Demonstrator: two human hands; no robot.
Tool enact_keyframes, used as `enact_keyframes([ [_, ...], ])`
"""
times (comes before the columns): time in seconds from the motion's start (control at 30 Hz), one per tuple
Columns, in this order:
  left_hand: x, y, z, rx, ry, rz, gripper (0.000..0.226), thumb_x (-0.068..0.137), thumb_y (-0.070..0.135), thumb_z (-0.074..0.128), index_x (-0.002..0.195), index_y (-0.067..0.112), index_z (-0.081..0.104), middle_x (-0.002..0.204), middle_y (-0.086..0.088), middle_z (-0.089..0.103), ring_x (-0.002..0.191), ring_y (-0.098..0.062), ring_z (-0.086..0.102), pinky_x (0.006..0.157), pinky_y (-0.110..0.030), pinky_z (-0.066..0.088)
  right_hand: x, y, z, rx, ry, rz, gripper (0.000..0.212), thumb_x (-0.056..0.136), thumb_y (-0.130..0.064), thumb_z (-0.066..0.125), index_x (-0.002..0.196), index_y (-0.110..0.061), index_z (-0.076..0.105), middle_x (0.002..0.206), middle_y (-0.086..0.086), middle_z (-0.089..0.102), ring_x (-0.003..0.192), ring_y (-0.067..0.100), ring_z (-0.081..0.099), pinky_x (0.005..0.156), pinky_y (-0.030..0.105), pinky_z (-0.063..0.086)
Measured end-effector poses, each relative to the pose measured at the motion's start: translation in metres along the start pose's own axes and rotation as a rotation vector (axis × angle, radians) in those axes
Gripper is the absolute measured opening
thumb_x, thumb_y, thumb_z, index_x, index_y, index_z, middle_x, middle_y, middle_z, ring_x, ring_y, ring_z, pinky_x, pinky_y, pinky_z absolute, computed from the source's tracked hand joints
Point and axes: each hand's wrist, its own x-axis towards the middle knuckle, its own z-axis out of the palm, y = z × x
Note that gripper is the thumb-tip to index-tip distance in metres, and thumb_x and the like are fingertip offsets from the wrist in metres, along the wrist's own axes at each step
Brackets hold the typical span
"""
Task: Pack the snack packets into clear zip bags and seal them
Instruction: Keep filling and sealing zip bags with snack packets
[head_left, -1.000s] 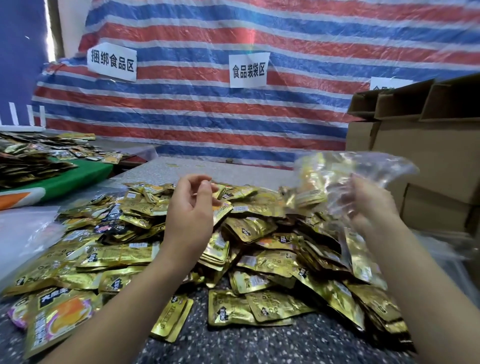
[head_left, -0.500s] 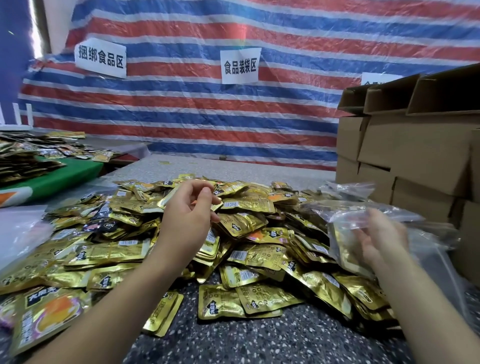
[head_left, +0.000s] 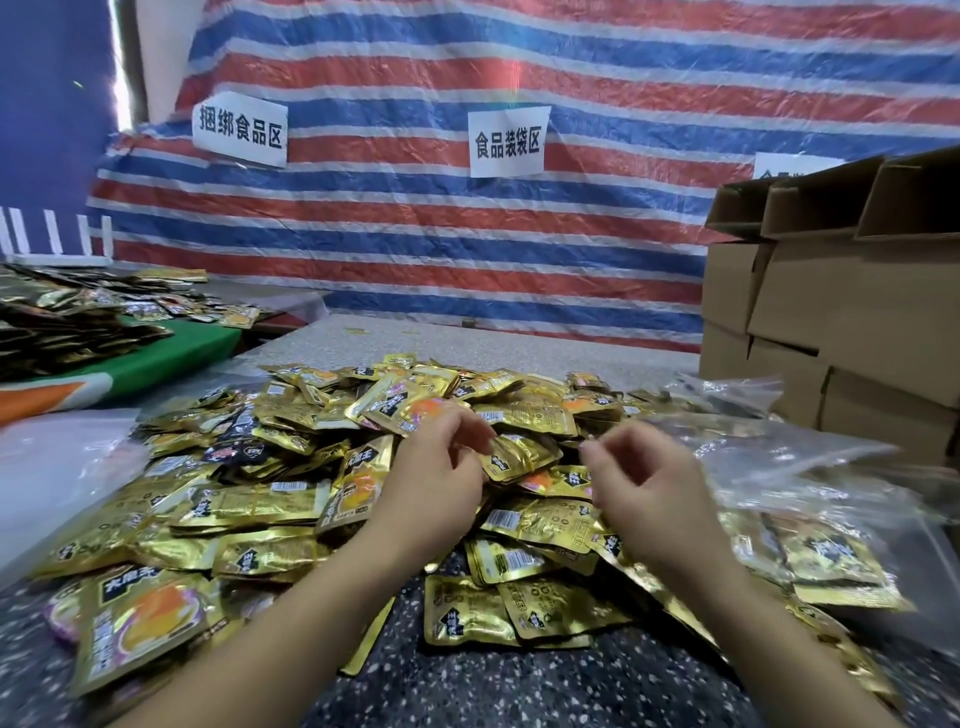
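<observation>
A wide heap of gold foil snack packets (head_left: 291, 499) covers the speckled table (head_left: 519, 691). My left hand (head_left: 436, 473) hovers over the middle of the heap with its fingers loosely curled and nothing in them, its fingertips beside one gold packet (head_left: 524, 454). My right hand (head_left: 649, 483) hangs just to the right, also loosely curled and holding nothing. A clear zip bag (head_left: 815, 525) with several packets inside lies on the heap at the right, apart from my right hand; I cannot tell whether its zip is closed.
Stacked cardboard boxes (head_left: 857, 322) stand at the right. More clear bags (head_left: 727, 389) lie behind the heap. Clear plastic (head_left: 62, 467) lies at the left edge, with a green table (head_left: 171, 353) holding more packets beyond it. A striped tarp with paper signs hangs behind.
My right hand lowered the filled zip bag onto the right side of the heap and let go. It then moved left toward my left hand, which dropped slightly over the packets.
</observation>
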Motion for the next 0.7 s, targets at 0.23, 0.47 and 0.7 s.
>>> enact_keyframes([
  [0.23, -0.006, -0.001, 0.005, -0.016, 0.015, -0.090, 0.036, 0.084, -0.011, 0.044, 0.096, 0.017, 0.063, 0.086, 0.005, 0.065, 0.077, -0.014, 0.061, 0.069, -0.024, 0.053, -0.038, -0.037, 0.053, 0.091, -0.159, -0.249, 0.008, 0.082, -0.017, 0.071, 0.086, -0.022, 0.067, 0.091, -0.014, 0.060, 0.089, 0.011, 0.063, 0.073, 0.018, 0.052],
  [0.47, -0.001, -0.002, 0.005, -0.043, 0.123, -0.192, 0.042, 0.081, -0.013, 0.038, 0.083, 0.024, 0.057, 0.079, 0.005, 0.063, 0.079, -0.019, 0.061, 0.076, -0.038, 0.052, -0.049, -0.038, 0.069, 0.003, -0.090, -0.273, 0.019, 0.081, -0.029, 0.068, 0.098, -0.022, 0.063, 0.102, -0.014, 0.055, 0.098, 0.004, 0.057, 0.082, 0.017, 0.047],
  [0.7, 0.003, -0.006, 0.007, -0.077, 0.221, -0.245, 0.043, 0.083, -0.011, 0.038, 0.081, 0.028, 0.056, 0.081, 0.007, 0.065, 0.077, -0.017, 0.062, 0.077, -0.037, 0.054, -0.058, -0.038, 0.077, 0.046, -0.056, -0.227, 0.008, 0.076, -0.025, 0.064, 0.082, -0.022, 0.067, 0.089, -0.013, 0.061, 0.087, 0.006, 0.062, 0.071, 0.019, 0.052],
])
